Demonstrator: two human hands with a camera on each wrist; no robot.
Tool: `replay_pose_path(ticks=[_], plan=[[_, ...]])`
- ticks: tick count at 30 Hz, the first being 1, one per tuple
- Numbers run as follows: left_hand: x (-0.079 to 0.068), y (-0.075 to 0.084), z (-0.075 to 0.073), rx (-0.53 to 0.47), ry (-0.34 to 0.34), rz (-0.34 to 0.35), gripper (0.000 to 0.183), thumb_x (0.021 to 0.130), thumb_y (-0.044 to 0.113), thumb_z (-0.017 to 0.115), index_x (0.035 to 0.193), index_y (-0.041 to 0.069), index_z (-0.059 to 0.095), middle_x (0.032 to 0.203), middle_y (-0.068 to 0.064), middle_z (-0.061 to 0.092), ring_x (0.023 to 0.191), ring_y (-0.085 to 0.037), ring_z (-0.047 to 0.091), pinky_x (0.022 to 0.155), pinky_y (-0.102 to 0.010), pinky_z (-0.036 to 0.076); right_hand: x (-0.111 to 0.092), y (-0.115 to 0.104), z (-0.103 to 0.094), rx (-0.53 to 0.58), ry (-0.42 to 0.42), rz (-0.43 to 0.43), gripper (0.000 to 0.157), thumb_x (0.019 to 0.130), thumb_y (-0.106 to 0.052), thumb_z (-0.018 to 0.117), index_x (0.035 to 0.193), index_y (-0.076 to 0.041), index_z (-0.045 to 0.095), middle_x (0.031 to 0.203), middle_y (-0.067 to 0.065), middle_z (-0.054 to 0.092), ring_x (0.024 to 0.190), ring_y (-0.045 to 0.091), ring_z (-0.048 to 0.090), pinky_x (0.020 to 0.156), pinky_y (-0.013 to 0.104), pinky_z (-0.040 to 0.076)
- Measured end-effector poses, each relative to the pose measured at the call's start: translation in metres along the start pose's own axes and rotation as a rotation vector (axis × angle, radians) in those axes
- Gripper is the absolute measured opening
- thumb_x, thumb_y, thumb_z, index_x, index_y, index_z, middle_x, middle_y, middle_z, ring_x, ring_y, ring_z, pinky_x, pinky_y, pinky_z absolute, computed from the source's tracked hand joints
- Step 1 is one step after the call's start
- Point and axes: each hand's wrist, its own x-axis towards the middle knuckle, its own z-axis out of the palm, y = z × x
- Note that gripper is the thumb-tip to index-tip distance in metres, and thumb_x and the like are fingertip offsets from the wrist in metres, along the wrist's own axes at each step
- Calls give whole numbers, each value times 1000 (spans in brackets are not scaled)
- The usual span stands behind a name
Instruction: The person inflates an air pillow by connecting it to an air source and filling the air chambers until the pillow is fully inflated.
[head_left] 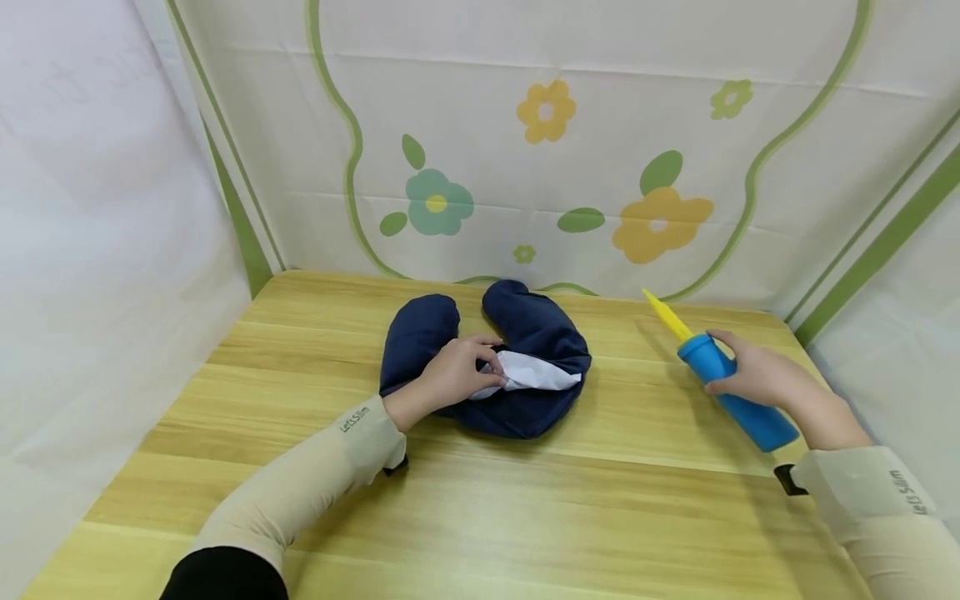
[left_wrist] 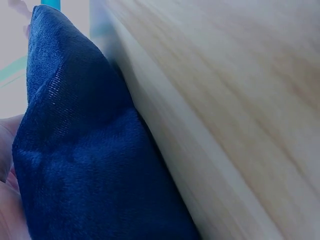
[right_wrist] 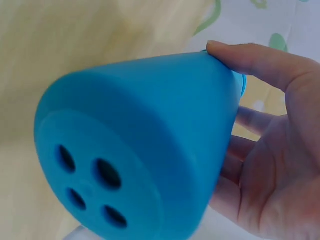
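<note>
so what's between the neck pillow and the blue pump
In the head view, just a stretch of wooden tabletop shows between the navy neck pillow and the blue pump.

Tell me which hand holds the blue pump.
The right hand grips the blue pump; the left hand instead pinches white material in the navy pillow.

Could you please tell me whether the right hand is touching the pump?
Touching: the head view shows the right hand curled around the blue pump.
</note>
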Motion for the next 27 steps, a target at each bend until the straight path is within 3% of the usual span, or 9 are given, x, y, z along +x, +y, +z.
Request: replay_pose_path(ticks=[12, 23, 27], plan=[[0, -2, 0, -4, 14, 5, 7, 87, 20, 84, 83, 18, 79, 143, -11, 60, 116, -29, 65, 95, -41, 53, -3, -23, -12, -11, -2, -122, 100, 89, -35, 80, 159, 3, 20, 122, 44, 56, 98, 50, 65, 69, 54, 56], [0, -3, 0, 0, 12, -1, 4, 88, 20, 84, 88, 16, 81, 143, -11, 60, 120, -30, 63, 100, -43, 51, -14, -63, -16, -110, 35, -214, 94, 87, -38, 82, 159, -7, 30, 119, 33, 64, 88, 34, 68, 64, 46, 54], [-1, -2, 0, 6, 20, 2, 5, 87, 20, 84, 88, 16, 81, 142, -12, 61, 118, -30, 64, 99, -44, 51, -17, -77, -15, -139, 58, -238, 94, 85, -37, 84, 158, -7, 34, 120, 32, 64, 90, 35, 68, 66, 48, 54]])
